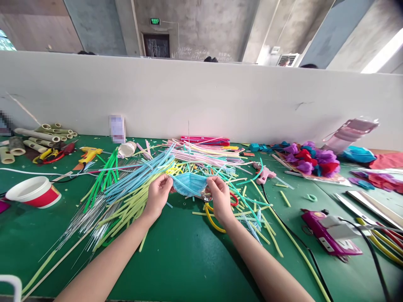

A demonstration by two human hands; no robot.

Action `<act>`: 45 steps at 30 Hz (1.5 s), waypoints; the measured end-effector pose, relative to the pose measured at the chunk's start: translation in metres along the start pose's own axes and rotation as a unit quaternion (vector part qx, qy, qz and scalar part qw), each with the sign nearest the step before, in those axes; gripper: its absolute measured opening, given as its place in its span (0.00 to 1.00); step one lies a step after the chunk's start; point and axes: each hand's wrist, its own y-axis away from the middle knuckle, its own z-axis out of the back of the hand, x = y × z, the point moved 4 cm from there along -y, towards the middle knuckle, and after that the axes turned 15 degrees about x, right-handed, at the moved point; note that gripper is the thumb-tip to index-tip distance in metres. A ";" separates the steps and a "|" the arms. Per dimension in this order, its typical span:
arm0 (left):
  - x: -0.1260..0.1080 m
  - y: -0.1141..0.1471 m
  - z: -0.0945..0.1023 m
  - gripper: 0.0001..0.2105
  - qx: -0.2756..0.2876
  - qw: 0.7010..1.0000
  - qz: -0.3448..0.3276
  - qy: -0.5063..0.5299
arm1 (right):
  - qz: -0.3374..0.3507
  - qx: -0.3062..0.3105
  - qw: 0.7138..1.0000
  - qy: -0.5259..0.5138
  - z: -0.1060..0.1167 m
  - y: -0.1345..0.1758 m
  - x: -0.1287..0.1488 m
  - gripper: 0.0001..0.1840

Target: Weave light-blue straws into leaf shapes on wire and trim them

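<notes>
A light blue, ribbed, boat-shaped piece [189, 184] is stretched between my two hands above the front of the pile. My left hand [159, 195] pinches its left end, thumb against fingers. On its other end my right hand [219, 197] has a similar pinch. The piece looks built from strips like the blue chenille stems [135, 174] beside it. Just behind lie pink chenille stems [208, 153], and yellow-green ones [132, 218] are near my left wrist. Under my right hand are yellow-handled pliers or scissors [214, 220], partly hidden.
At left stand a paper cup [34, 193], a yellow glue gun [90, 154] and bamboo pieces [47, 136]. Rightward are a pink glue gun [266, 174], purple and red petals [315, 157], a purple power strip [330, 235] with cables and a pink bottle [352, 132]. A white partition [201, 96] rises behind.
</notes>
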 end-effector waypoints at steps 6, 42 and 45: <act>0.007 0.000 -0.004 0.12 0.020 0.998 0.031 0.057 | 0.036 -0.014 0.999 0.000 0.002 0.000 0.005 0.15; 0.007 0.000 -0.008 0.14 0.017 0.985 0.095 0.145 | -0.065 0.109 0.992 -0.025 -0.020 0.008 0.007 0.17; 0.009 -0.001 -0.007 0.15 0.030 0.986 0.092 0.135 | -0.058 0.093 0.994 -0.013 -0.018 0.007 0.006 0.17</act>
